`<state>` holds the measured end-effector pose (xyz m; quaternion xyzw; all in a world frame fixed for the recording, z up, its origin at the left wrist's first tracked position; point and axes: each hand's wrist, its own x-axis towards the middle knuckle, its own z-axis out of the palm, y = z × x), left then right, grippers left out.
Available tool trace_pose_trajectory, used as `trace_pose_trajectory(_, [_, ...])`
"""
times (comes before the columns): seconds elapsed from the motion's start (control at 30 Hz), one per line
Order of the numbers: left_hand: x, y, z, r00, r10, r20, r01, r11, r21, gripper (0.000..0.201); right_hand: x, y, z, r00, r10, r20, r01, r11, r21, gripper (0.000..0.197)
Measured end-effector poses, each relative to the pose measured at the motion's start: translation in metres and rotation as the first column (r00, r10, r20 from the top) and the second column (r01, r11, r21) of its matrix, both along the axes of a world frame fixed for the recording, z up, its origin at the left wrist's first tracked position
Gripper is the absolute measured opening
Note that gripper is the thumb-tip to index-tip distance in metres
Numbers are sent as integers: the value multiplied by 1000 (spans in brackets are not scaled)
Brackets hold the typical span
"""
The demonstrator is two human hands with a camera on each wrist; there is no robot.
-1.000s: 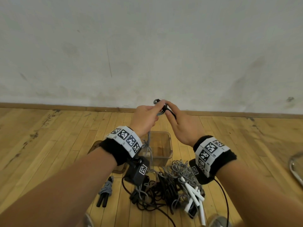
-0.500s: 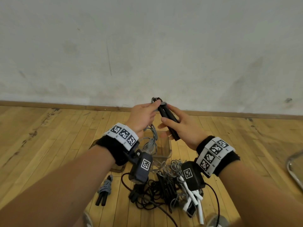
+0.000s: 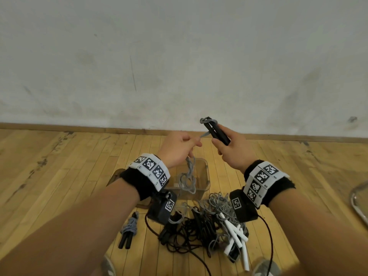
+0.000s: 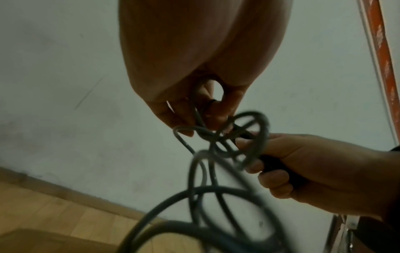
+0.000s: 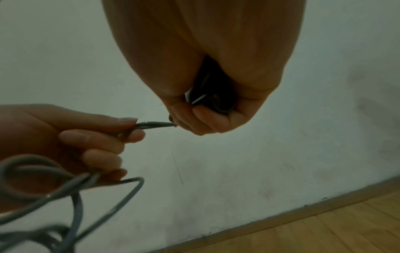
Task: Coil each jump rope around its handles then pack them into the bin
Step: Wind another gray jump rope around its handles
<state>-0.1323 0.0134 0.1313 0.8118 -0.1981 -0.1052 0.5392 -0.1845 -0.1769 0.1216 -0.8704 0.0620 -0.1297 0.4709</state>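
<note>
Grey cord is being wound round two black handles — right hand clamping them, left hand pinching cord above the clear plastic bin. Next: another tight turn.

A gym-like room: worn wood-strip floor meets a scuffed white wall, jump ropes heaped near that wall.
</note>
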Motion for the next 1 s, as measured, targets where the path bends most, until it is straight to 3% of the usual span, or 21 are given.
trace_pose_trajectory(0.2, [0,1,8,984,-48,173,25,990,136,25,-2,-4,-1,997,-34,-64,10,941,-338,23])
trace_pose_trajectory(0.4, [4,0,12,921,-72,382,-26,969,246,23,-6,-4,10,967,125,-224,-237,769,-594,19])
trace_pose_trajectory(0.53, [13,4,13,923,-62,379,-13,981,193,23,-12,-13,20,920,293,-259,-387,775,-499,25])
trace_pose_trajectory(0.63, [19,7,11,956,-49,289,28,997,76,19,-16,-10,20,892,386,-236,-452,760,-467,26])
trace_pose_trajectory(0.73, [27,11,7,978,-19,205,18,1000,4,23,-17,-1,15,881,444,-163,-472,799,-372,25])
trace_pose_trajectory(0.8, [30,14,7,994,9,109,1,996,-92,32,-15,3,14,898,432,-83,-435,846,-308,28])
trace_pose_trajectory(0.87, [32,14,6,1000,10,22,-5,980,-200,40,-15,6,14,921,390,-22,-389,909,-150,30])
trace_pose_trajectory(1.0, [20,5,8,1000,0,-26,-7,954,-299,35,-10,12,14,947,308,90,-317,940,128,26])
